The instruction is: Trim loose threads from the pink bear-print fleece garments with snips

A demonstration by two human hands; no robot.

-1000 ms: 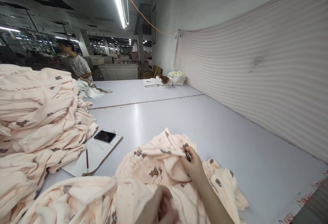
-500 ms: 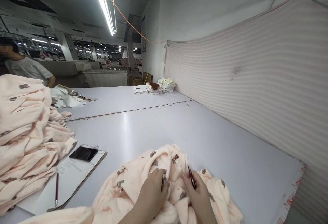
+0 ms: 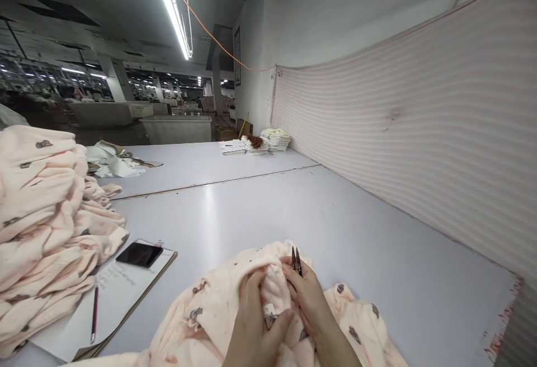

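Note:
A peach fleece garment (image 3: 210, 316) printed with small brown bears lies bunched on the grey table (image 3: 335, 227) in front of me. My left hand (image 3: 251, 322) grips a raised fold of it, fingers curled over the top and thumb pressing from the side. My right hand (image 3: 306, 294) pinches the same fold from the right and also holds small dark thread snips (image 3: 296, 259), whose two blades point up and away. Both hands touch the cloth close together.
A tall pile of the same peach garments (image 3: 46, 227) fills the left. Beside it lies a clipboard with paper (image 3: 113, 294), a black phone (image 3: 139, 254) and a red pen (image 3: 94, 315). Folded stacks (image 3: 268, 140) sit at the far end. A striped cloth (image 3: 419, 132) hangs along the right.
My left hand came up from below onto the garment and took hold of a fold. My right hand turned, so the snips now point upward. The view swung right; the person at left dropped out.

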